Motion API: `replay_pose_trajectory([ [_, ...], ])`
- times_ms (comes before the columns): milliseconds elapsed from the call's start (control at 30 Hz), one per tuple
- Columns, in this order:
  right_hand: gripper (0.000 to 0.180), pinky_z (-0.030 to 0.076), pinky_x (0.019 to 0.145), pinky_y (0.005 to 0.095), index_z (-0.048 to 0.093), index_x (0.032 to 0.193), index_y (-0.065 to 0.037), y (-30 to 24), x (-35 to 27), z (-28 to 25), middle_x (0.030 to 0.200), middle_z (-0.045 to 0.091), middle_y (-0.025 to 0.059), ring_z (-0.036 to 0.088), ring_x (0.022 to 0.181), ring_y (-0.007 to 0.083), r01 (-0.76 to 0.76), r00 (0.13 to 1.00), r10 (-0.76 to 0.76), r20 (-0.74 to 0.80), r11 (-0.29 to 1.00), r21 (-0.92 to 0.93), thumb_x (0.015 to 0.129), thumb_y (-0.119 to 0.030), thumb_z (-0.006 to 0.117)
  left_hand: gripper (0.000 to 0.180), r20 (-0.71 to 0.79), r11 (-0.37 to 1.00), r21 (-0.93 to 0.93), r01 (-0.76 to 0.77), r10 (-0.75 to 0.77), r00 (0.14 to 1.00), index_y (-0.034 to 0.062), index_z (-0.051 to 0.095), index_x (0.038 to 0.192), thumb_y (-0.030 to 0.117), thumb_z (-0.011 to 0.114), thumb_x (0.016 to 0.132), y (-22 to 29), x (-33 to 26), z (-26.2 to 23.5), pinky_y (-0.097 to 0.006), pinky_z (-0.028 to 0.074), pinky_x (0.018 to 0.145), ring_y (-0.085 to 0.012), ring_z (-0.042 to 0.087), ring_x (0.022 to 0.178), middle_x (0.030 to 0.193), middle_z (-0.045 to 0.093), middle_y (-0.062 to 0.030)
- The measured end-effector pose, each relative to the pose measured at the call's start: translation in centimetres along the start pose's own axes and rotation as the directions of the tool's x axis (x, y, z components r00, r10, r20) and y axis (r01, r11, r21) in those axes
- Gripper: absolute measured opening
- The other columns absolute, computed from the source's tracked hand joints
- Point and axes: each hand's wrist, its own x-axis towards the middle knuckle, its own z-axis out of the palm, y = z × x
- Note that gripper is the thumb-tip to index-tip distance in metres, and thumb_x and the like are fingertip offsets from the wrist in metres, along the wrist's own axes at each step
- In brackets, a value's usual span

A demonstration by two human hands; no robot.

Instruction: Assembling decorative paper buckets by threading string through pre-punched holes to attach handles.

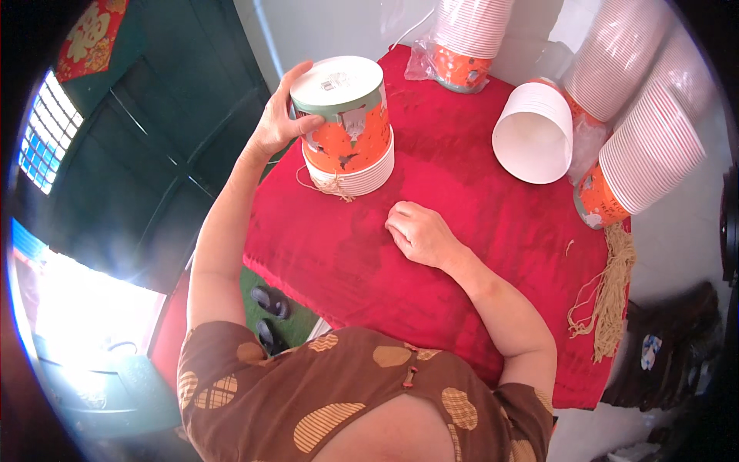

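Note:
A short stack of orange paper buckets (350, 142) stands upside down on the red cloth, white bases up and white rims nested at the bottom. My left hand (285, 122) grips its upper left side, thumb on the front and fingers behind the green band. Tan string (332, 186) lies loose against the stack's lower rims. To the right of the stack and apart from it, my right hand (419, 235) rests low over the cloth with its fingers curled closed. Whatever those fingers hold, if anything, is hidden.
A white-lined bucket (533, 135) lies on its side at the back right. Tall nested bucket stacks, some in clear plastic, stand or lean around it, one bucket stack (650, 158) near the edge. A tan string bundle (612, 285) hangs over the red cloth's (493, 362) right side.

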Motion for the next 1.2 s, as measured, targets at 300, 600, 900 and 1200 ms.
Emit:
replay_pose_trajectory([
  [300,0.004,0.050,0.072,0.0397,0.061,0.080,-0.003,0.0,-1.0,-1.5,0.083,0.058,0.0115,0.059,0.081,0.0294,-0.031,0.999,0.031,0.007,0.999,-0.025,0.077,-0.005,0.062,0.084,-0.255,0.757,0.635,-0.151,0.391,0.884,0.0024,0.036,0.139,0.029,0.076,0.070,4.3,-0.7,0.9,-0.043,0.026,0.111,-0.0358,0.029,0.135,0.145,0.031,-0.0216],
  [600,0.007,0.050,0.067,0.0401,0.060,0.085,-0.003,2.4,-5.6,-10.5,0.080,0.059,0.0142,0.061,0.077,0.0332,-0.303,0.915,0.219,-0.340,0.928,-0.217,0.078,-0.003,0.062,0.006,0.004,0.925,0.132,-0.357,0.360,0.933,0.0002,0.062,0.085,0.002,0.064,0.080,8.7,-2.2,15.7,-0.031,0.050,0.066,-0.0208,0.063,0.075,0.081,0.063,-0.0097],
  [900,0.027,0.045,0.079,0.0429,0.051,0.098,0.000,6.1,-8.3,-18.0,0.096,0.054,0.0177,0.054,0.092,0.0366,-0.529,0.773,0.206,-0.600,0.732,-0.430,0.074,0.004,0.062,0.021,0.185,0.941,-0.104,0.321,-0.298,0.936,-0.0036,0.065,0.082,0.016,0.060,0.084,-0.8,-4.6,26.7,-0.031,0.048,0.055,-0.0130,0.061,0.058,0.064,0.064,-0.0118],
  [1200,0.025,0.044,0.074,0.0456,0.051,0.098,-0.003,9.1,-5.0,-21.3,0.091,0.053,0.0166,0.055,0.085,0.0358,-0.486,0.815,0.064,-0.575,0.616,-0.620,0.076,-0.001,0.063,0.018,0.248,0.952,-0.100,0.288,-0.256,0.934,-0.0017,0.066,0.085,0.015,0.060,0.084,-0.7,-5.3,26.3,-0.032,0.050,0.060,-0.0152,0.063,0.064,0.071,0.067,-0.0121],
])
